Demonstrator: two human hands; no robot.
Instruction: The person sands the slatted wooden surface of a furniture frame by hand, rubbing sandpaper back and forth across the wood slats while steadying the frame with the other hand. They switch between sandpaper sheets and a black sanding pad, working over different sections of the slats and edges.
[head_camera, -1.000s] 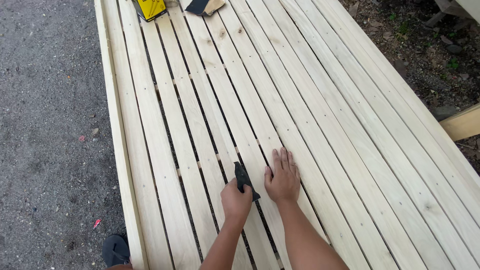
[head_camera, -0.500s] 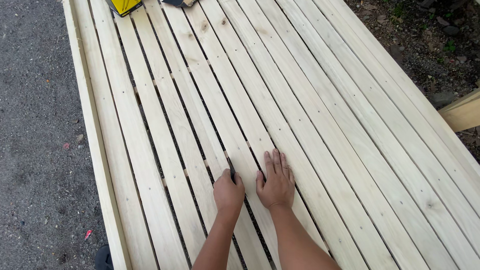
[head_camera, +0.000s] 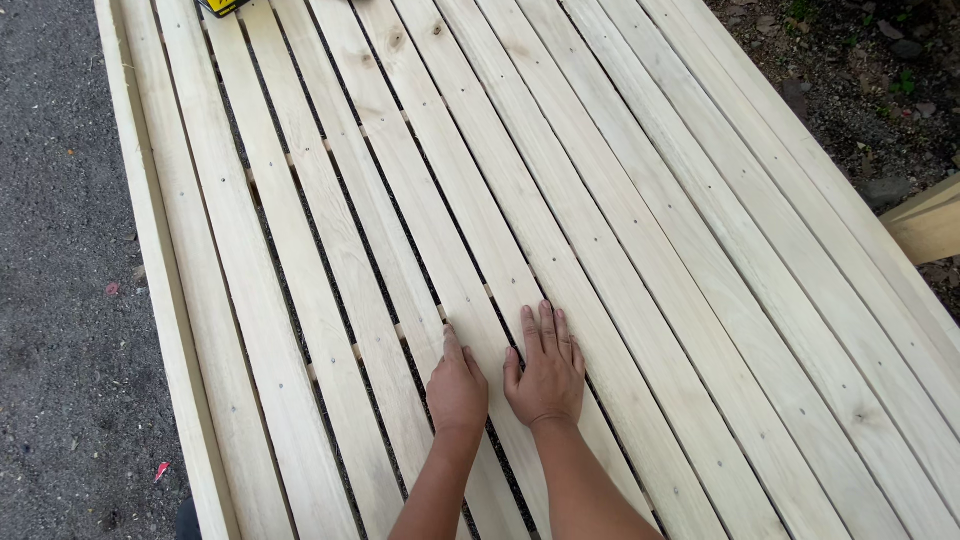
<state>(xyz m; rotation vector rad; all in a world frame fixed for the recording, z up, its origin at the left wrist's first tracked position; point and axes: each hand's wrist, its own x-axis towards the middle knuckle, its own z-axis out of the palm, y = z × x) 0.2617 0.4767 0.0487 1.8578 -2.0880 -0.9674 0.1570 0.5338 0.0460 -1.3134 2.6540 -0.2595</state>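
Pressing down on a slatted wooden panel (head_camera: 640, 230), both hands lie side by side near the lower middle of the head view. The right hand (head_camera: 545, 372) lies flat, fingers (head_camera: 540, 325) spread and extended, palm down on 1 pale slat (head_camera: 470, 240) and reaching across the dark gap to the next slat. The left hand (head_camera: 457, 385) sits just beside it, touching or nearly touching, loosely curled with knuckles up; whether it encloses anything cannot be told, since the underside is hidden. The slats run diagonally from lower right to upper left, parallel, separated by narrow gaps, and fixed by small fasteners to cross members beneath. Judged from the pictures, the panel is stiff, dry softwood: rigid under palm pressure, fairly heavy as a whole assembly, rough rather than slippery, with splinter risk along sawn edges. A single slat offers no free end here; the practical hold is the long outer rail (head_camera: 160, 280) at the left edge. A yellow and black tool (head_camera: 222, 6) rests at the far end, well apart from both hands. Gravel ground (head_camera: 60, 200) lies left of the panel.
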